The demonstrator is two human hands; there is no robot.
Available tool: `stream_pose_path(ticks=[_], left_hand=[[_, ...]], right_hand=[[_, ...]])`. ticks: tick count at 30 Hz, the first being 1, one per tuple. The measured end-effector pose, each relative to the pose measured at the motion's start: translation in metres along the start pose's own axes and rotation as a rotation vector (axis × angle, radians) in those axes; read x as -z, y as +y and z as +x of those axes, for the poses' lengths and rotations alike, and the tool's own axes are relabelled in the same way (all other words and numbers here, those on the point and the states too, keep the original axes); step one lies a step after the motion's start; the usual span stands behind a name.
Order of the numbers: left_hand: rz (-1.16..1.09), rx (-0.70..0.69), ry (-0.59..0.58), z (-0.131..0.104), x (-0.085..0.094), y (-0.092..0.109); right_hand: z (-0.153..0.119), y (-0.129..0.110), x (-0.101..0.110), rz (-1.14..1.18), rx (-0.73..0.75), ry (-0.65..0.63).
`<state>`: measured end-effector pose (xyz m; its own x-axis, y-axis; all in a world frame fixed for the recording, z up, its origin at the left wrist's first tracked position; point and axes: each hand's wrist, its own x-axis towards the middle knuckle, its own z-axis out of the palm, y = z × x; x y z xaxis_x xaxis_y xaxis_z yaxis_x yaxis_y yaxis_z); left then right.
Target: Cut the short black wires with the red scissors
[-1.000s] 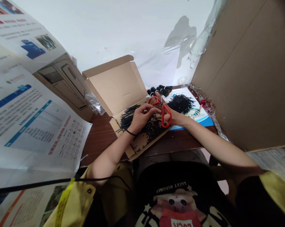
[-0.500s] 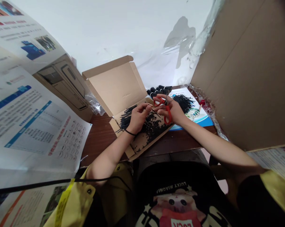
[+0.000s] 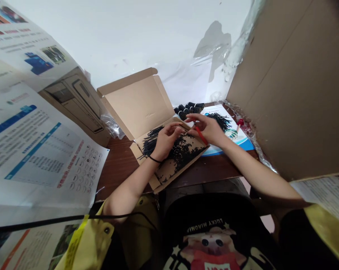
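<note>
Right hand [image 3: 209, 131] curls around red-handled scissors [image 3: 201, 135]; whether the bent-fingered left hand [image 3: 166, 141] grips anything is unclear. Loose black strands [image 3: 151, 141] at the box's [image 3: 138, 103] left seem unfinished; banded black bundles [image 3: 196, 108], far on the counter [image 3: 111, 163], look done.

At the left, a brown carton [image 3: 81, 103] was partly covered by printed sheets [image 3: 50, 150]. A shadow [image 3: 213, 43] was cast on the white wall [image 3: 130, 33], and the right side was filled by a brown panel [image 3: 299, 93].

Red-handled scissors [image 3: 201, 135] in right hand [image 3: 211, 129]
</note>
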<state>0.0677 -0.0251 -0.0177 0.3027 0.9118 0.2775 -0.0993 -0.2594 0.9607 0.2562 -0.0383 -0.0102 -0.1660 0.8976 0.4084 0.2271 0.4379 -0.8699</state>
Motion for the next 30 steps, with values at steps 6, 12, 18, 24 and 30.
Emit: stream_pose_path(ticks=[6, 12, 18, 24, 30], left_hand=[[0.121, 0.018, 0.035, 0.006, 0.009, -0.001], [0.131, 0.047, -0.001, 0.01, 0.009, -0.01], [0.426, -0.014, -0.119, 0.018, 0.032, 0.001], [0.491, 0.011, -0.059, 0.022, 0.043, 0.011], [0.406, 0.017, 0.051, 0.026, 0.049, 0.01]], right_hand=[[0.008, 0.01, 0.052, -0.753, -0.032, 0.204], [0.002, 0.036, 0.056, -1.063, -0.196, 0.019], [0.006, 0.029, 0.063, -0.909, -0.078, 0.132], [0.015, 0.01, 0.033, -0.816, 0.109, -0.101], [0.02, -0.001, -0.002, -0.88, 0.08, -0.634]])
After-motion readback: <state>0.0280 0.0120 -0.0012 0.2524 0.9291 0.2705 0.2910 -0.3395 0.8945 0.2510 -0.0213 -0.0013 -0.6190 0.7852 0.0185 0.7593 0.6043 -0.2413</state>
